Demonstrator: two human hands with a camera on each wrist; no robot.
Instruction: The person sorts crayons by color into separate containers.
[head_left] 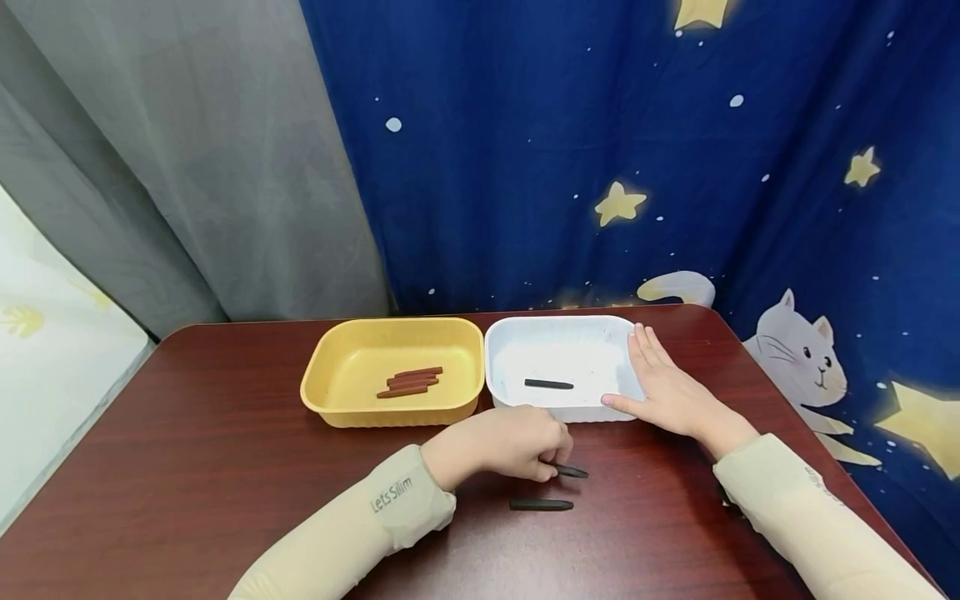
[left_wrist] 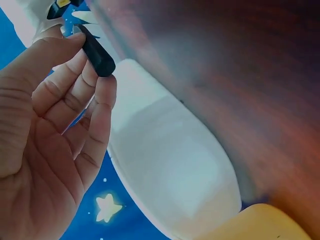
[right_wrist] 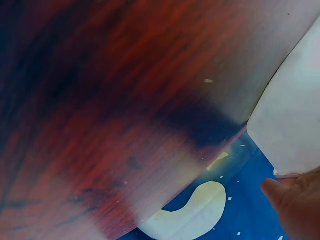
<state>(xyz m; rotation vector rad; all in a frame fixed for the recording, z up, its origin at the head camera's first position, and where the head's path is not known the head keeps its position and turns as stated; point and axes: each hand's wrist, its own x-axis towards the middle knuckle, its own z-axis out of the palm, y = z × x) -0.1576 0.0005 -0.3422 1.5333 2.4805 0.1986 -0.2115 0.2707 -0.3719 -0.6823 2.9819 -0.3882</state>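
My left hand [head_left: 517,442] pinches a black crayon [head_left: 572,472] between thumb and fingertips, over the table in front of the white basin [head_left: 510,408]. In the left wrist view this crayon [left_wrist: 98,54] shows its blunt end, while the other fingers bend loosely beneath. A second black crayon [head_left: 542,505] lies on the table, nearer to me. Inside the white basin is another black crayon [head_left: 549,384]. With fingers straight, my right hand [head_left: 663,392] rests against the basin's right side; only part of that hand [right_wrist: 297,200] shows in the right wrist view.
A yellow basin [head_left: 318,400] stands directly left of the white one, with several reddish-brown crayons [head_left: 411,382] in it. Both sit near the back edge of the dark red table [head_left: 225,433]. Behind hangs a blue curtain [head_left: 495,183] with stars.
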